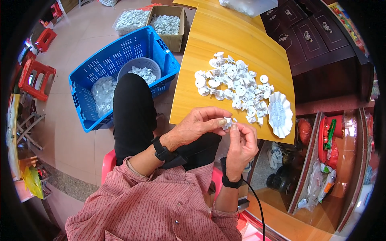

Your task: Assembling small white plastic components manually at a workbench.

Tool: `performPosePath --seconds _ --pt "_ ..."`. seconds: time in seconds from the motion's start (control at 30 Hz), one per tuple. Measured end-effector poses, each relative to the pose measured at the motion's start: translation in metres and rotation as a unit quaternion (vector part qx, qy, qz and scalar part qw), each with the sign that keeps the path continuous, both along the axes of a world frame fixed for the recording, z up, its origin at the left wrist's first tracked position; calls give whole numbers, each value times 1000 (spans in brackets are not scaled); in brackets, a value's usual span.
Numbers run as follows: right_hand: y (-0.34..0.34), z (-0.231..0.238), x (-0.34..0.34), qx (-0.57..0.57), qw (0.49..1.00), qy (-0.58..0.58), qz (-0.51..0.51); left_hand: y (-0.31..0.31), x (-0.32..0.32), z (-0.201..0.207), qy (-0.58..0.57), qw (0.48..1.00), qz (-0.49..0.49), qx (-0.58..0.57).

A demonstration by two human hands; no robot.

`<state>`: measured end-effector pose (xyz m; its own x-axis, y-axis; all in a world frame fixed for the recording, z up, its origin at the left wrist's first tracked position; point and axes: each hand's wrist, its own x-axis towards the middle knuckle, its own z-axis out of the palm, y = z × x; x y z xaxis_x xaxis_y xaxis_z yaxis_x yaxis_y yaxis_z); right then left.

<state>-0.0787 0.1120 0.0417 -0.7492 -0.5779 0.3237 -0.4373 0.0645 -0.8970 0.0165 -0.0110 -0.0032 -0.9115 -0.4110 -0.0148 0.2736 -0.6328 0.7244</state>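
Left hand (201, 121) and right hand (243, 146) pinched the white part (227, 123) between thumbs and fingertips, above table's (233, 32) near edge, left of dish (280, 114), pile (237, 86) beyond. Looked light, stiff, probably slick plastic; thin bits could snap, outer edge seemed the best hold

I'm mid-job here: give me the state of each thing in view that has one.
Left hand: grip closed on small white part.
Right hand: grip closed at that same part.
Pile of white parts: loosely heaped on table.
White scalloped dish: upright, holding pale pieces.
Blue crate: open-topped, holding grey tub.
Cardboard box: open, filled.
Dark drawers: shut.
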Motion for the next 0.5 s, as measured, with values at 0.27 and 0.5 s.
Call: performPosePath --seconds 0.27,0.5 --pt "4 2 -2 19 998 52 -1 1 0 -4 23 999 -9 -26" --pt "4 8 2 33 997 71 3 1 0 -4 16 1000 -19 0"
